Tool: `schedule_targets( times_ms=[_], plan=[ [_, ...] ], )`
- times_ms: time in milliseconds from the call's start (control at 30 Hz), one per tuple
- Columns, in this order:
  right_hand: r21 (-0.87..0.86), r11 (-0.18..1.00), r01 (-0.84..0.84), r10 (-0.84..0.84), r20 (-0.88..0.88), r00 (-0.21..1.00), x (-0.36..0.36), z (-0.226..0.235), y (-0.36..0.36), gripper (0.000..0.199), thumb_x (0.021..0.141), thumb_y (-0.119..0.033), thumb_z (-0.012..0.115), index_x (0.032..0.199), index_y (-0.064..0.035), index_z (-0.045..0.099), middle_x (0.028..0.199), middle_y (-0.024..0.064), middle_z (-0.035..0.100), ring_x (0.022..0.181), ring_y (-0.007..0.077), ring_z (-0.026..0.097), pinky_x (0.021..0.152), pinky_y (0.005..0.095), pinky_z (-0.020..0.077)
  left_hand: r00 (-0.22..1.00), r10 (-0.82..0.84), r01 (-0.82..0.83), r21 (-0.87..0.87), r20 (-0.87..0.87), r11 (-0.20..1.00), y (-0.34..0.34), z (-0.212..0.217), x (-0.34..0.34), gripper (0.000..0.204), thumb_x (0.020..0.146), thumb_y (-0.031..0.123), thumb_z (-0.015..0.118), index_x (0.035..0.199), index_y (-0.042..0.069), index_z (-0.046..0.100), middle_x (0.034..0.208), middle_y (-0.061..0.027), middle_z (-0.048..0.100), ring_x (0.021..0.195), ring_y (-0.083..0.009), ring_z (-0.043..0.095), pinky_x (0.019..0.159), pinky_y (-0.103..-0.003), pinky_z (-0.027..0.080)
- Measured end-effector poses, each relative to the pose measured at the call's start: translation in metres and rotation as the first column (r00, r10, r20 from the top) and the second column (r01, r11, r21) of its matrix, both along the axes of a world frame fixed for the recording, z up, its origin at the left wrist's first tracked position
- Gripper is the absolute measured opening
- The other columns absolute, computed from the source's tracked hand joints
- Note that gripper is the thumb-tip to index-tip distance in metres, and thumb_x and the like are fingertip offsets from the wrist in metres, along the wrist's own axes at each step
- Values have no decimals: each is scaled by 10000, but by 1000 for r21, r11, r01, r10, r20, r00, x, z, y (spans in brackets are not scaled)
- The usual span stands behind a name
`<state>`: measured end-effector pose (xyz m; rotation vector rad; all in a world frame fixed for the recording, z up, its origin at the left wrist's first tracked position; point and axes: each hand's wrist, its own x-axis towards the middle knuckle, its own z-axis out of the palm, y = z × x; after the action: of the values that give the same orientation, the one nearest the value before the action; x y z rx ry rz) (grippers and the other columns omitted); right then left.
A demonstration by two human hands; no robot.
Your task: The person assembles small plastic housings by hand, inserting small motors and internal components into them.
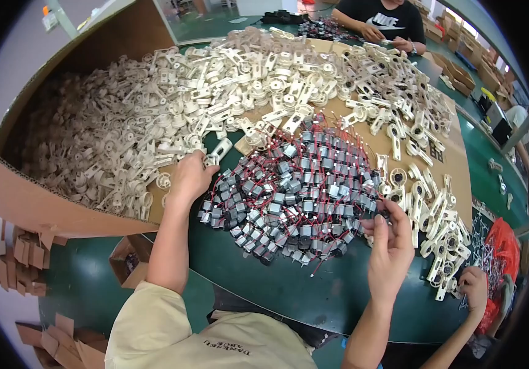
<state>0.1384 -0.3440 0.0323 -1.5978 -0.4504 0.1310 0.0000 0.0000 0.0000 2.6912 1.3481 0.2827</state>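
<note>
Near the table's [277, 289] front edge, the left hand [192, 176] pinches a white part [218, 151] while the right hand [391, 245], grip unclear, apparently picks among wired motors [334, 190], calling for a snag-free lift.

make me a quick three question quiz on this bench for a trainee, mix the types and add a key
1. Which of the wearer's hands is nearer the big box?
2. Fill in: the motors heaped in front of the wearer have ____ wires.
3. True or false: that motor heap sits inside the box.

Key: 1. The left hand. 2. Red. 3. False; it lies on the green table.
</note>
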Motion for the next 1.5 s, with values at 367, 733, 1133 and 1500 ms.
schedule_targets(
  times_ms=[367, 733, 1133, 1500],
  plan=[
    [63, 994, 92, -99, 110, 989, 2, -19, 5, 138, 855, 1, 639, 957, 18, 548, 804, 50, 632, 639, 53, 549, 559, 212, 443, 730, -12, 657, -696, 683, 289, -117, 64, 52, 308, 935, 158, 590, 1217, 35, 578, 819, -3, 609, 555, -68, 570, 471, -201, 448],
    [57, 998, -21, -12, 517, 856, -18, -6, 20, 213, 742, 70, 688, 918, -14, 602, 885, 114, 617, 758, 205, 605, 640, 283, 489, 713, 286, 695, -592, 640, -408, -152, 35, 51, 371, 1013, 167, 412, 1333, -22, 407, 1210, -187, 577, 1079, -324, 613, 920, -407, 530],
    [-45, 992, 119, -56, 686, 725, -18, -6, 18, 262, 706, 17, 751, 930, -57, 636, 899, 86, 603, 691, 202, 604, 559, 292, 494, 680, 340, 730, -560, 649, -392, -157, 28, 47, 291, 997, 130, 441, 1244, -23, 437, 1182, -177, 575, 1074, -293, 608, 930, -432, 527],
    [-166, 986, -11, 105, 567, 817, -15, -7, 9, 232, 737, -59, 736, 949, -72, 643, 910, 89, 594, 733, 249, 607, 603, 330, 508, 636, 263, 770, -615, 725, -167, -167, 24, 48, 482, 938, 183, 568, 1337, 60, 327, 1141, -141, 581, 1013, -233, 623, 808, -384, 576]
  ],
)
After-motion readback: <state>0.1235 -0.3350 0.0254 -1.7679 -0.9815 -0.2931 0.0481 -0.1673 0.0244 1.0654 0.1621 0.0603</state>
